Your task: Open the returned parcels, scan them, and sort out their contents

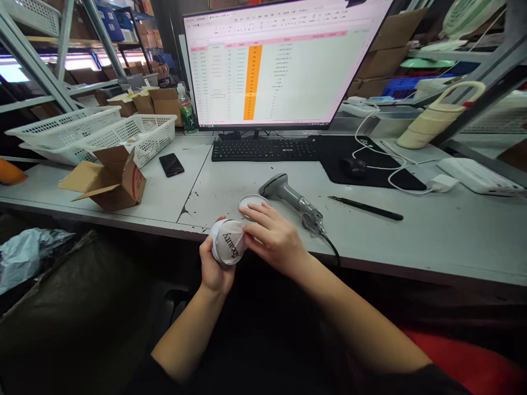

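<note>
My left hand (213, 269) is wrapped round a small white round jar (228, 242) printed with black lettering, held at the near edge of the grey table (432, 236). My right hand (274, 235) rests over the jar's right side, its fingers curled against it and reaching toward a round white lid (252, 203) lying flat on the table just beyond. A grey handheld barcode scanner (292, 198) lies on the table right of the lid, its cable running off the front edge.
A black keyboard (264, 149) and large monitor (284, 60) stand behind. A black phone (171, 164), an open cardboard box (107, 180) and white mesh baskets (94, 134) lie left. A black pen (366, 208), mouse (354, 166) on a black mat and white cables lie right.
</note>
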A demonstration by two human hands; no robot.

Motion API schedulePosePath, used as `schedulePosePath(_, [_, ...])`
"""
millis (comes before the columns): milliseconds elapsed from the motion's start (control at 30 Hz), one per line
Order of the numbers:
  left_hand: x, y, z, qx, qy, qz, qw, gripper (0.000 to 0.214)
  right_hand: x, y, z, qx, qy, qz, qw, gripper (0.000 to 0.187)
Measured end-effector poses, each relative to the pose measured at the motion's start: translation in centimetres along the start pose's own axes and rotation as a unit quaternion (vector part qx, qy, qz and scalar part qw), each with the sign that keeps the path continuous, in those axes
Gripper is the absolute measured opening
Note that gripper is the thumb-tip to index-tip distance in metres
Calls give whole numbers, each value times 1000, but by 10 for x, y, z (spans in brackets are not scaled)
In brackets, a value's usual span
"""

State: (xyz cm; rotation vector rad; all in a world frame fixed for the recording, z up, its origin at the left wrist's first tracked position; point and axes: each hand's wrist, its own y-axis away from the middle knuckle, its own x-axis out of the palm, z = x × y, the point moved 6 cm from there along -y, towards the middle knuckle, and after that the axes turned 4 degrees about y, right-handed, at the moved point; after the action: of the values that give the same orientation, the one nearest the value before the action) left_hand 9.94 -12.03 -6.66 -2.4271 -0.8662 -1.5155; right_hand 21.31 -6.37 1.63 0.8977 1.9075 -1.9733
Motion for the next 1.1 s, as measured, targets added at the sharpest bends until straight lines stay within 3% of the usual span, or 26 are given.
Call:
schedulePosePath(133, [1,-1,-2,-35,44,-36,998,41,-6,15,3,116,-129,-23,985,11])
schedulePosePath(300, [0,1,2,-63,75,-25,995,48,1,35,16,244,-279,-30,928,29])
schedulePosePath(400, [3,4,1,-74,93,12,993,48,-8,36,32,164,-270,-32,948,24])
schedulePosePath(533, [8,9,-4,-81,78,55,992,52,-21,41,47,27,-154,-35,987,21])
schedulePosePath(667, [11,11,-7,-70,76,74,992,51,-23,50,46,8,-90,-43,995,21])
schedulePosePath(767, [10,10,-7,-73,83,73,991,50,-24,49,45,32,-135,-43,989,22])
schedulePosePath(867, [9,7,-6,-73,78,66,992,48,-21,46,31,162,-289,-35,943,21])
schedulePosePath(933, [10,6,-4,-69,65,65,993,50,-12,48,17,291,-386,-23,875,18])
schedulePosePath(1000, [10,6,-1,-68,49,64,994,52,0,52,4,392,-450,-1,802,26])
schedulePosePath(1067, [9,7,4,-80,37,52,995,53,11,53,-6,442,-486,30,754,39])
schedulePosePath(1100, [8,8,8,-90,33,45,994,53,14,52,-10,450,-492,44,744,42])
